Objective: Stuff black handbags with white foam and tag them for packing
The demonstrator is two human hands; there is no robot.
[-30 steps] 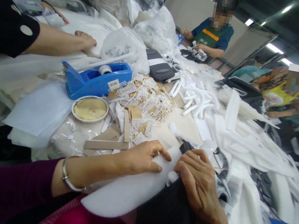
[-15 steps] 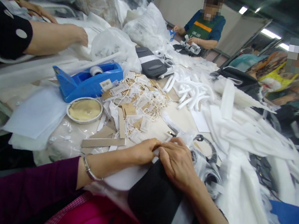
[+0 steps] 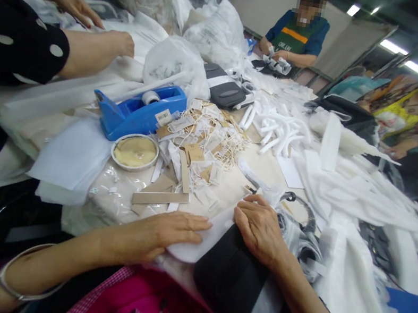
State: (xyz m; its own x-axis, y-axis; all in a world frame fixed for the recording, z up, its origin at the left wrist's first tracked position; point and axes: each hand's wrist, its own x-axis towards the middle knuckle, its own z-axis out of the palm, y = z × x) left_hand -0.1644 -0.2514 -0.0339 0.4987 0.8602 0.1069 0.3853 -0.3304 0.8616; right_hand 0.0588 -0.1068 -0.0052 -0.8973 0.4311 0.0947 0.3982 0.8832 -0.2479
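Note:
A black bag (image 3: pixel 230 279) with a pale translucent strip round it lies at the table's near edge. My right hand (image 3: pixel 259 227) rests over its top edge, fingers curled on it. My left hand (image 3: pixel 175 231) lies flat with fingers stretched out, its tips on a white sheet (image 3: pixel 195 246) just left of the bag. Nothing is held in the left hand. Beyond the right hand are a black strap loop (image 3: pixel 306 211) and clear plastic wrapping (image 3: pixel 289 230).
A blue tape dispenser (image 3: pixel 140 109), a round tin (image 3: pixel 135 152) and a heap of tags (image 3: pixel 204 139) lie ahead. White foam strips (image 3: pixel 361 188) cover the right side. A person's arms (image 3: pixel 93 52) reach in at left; another person (image 3: pixel 298 37) works across the table.
My left hand has moved away from my right hand, down and to the left, and its fingers have straightened. The right hand stays on the bag. The view has shifted slightly.

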